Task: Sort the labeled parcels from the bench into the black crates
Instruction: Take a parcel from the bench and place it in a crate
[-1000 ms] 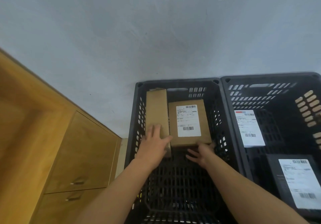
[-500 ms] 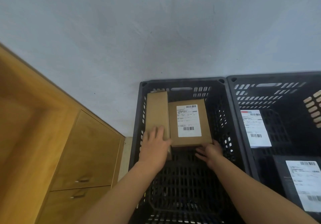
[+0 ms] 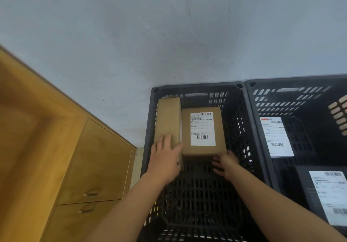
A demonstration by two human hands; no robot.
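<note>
A brown cardboard parcel (image 3: 201, 129) with a white barcode label lies at the far end of the left black crate (image 3: 197, 86). A narrow plain brown parcel (image 3: 168, 116) stands beside it against the crate's left wall. My left hand (image 3: 165, 159) rests flat on the near end of the narrow parcel, its thumb against the labeled one. My right hand (image 3: 226, 163) touches the near right corner of the labeled parcel with its fingertips. The crate's near half shows bare grid floor.
A second black crate (image 3: 293, 81) stands flush to the right. It holds a parcel with a white label (image 3: 276, 136) and a dark parcel (image 3: 330, 194) with another label. A wooden cabinet (image 3: 93, 163) with drawers flanks the left crate. A grey surface lies beyond.
My right hand has moved forward up against the near face of the labeled parcel. My left hand stays on the narrow parcel. The view has shifted slightly.
</note>
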